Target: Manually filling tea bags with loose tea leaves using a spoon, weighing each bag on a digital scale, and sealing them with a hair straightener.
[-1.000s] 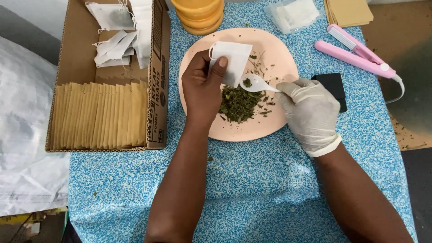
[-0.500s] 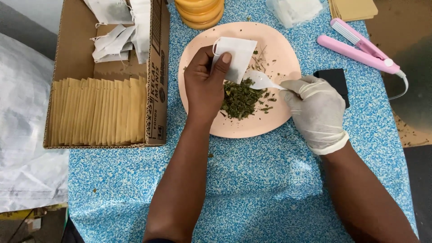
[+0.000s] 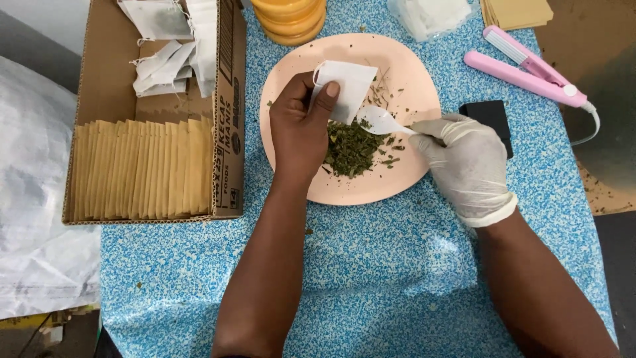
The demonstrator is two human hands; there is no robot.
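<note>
My left hand (image 3: 298, 129) pinches a small white paper sachet (image 3: 348, 86) and holds it over a pink plate (image 3: 397, 182). A heap of dried green leaves (image 3: 351, 149) lies in the middle of that plate. My right hand (image 3: 467, 166), in a white glove, grips a white plastic spoon (image 3: 381, 120). The spoon's bowl sits just below the sachet's lower edge, at the top of the leaf heap. Whether the bowl holds any leaves I cannot tell.
A cardboard box (image 3: 228, 139) on the left holds a row of tan envelopes (image 3: 142, 169) and several white sachets (image 3: 169, 63). A pink heat sealer (image 3: 523, 69) and a black block (image 3: 490, 116) lie right of the plate. Orange stacked lids (image 3: 288, 16) stand behind it.
The spoon has come up from the leaf heap toward the sachet. My left hand has shifted slightly, still holding the sachet over the plate.
</note>
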